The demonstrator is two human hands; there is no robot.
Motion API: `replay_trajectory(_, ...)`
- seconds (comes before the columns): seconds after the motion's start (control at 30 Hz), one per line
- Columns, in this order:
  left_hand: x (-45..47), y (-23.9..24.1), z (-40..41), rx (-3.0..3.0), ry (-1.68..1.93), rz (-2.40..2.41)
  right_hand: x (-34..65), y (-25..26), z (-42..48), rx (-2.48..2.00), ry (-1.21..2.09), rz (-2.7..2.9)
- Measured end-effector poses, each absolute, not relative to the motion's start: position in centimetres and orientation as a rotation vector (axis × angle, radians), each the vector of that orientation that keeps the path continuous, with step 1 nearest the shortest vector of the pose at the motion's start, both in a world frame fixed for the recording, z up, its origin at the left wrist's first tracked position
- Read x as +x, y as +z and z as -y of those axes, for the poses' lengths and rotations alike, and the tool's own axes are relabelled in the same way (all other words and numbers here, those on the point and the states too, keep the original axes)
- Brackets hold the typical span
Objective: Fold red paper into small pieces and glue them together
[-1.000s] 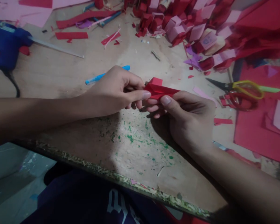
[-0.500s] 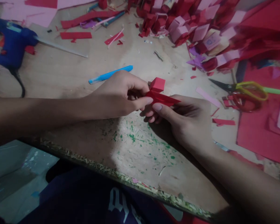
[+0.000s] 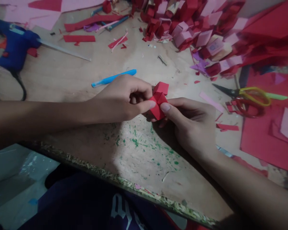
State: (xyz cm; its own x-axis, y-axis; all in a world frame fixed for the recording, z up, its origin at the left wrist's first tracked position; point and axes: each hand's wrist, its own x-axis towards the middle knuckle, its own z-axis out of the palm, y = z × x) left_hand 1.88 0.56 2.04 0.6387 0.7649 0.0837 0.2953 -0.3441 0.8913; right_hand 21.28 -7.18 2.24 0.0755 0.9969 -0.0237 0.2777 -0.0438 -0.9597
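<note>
While hands [image 3: 121,99] [image 3: 195,126] pinch red paper [image 3: 157,113], the table edge [image 3: 124,182] lies apart.

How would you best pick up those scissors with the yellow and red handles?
Probably by the looped handles, coming in from the picture's right: the scissors lie with those handles to the right and their dark blades pointing left, so that side likely avoids the blades.

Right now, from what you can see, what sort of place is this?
Probably a papercraft worktable: scissors, what looks like a blue glue gun, and a heap of folded red and pink paper pieces.
</note>
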Motion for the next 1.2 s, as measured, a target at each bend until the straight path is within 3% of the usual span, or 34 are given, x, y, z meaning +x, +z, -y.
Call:
replay_trajectory(0.2, 1.86, 1.74, -0.50, 1.837, 0.845, -0.860, 21.23, 2.15, 7.07, -1.476, 0.984, 1.310)
replay_trajectory(0.5, 1.35, 1.41, -1.26, 1.928, 0.843, -0.698, 21.50, 1.54, 7.13, -1.479, 0.918, 1.241)
replay_trajectory(0.87, 1.74, 2.06, -0.64, 1.830, 0.745, -0.879, 21.46, 1.50, 7.12, -1.484, 0.931, 1.235)
replay_trajectory(1.2, 1.71, 1.45, -0.70, 1.714, 0.896, -0.847, 21.29, 1.98, 7.28, -1.474, 1.039, 1.210)
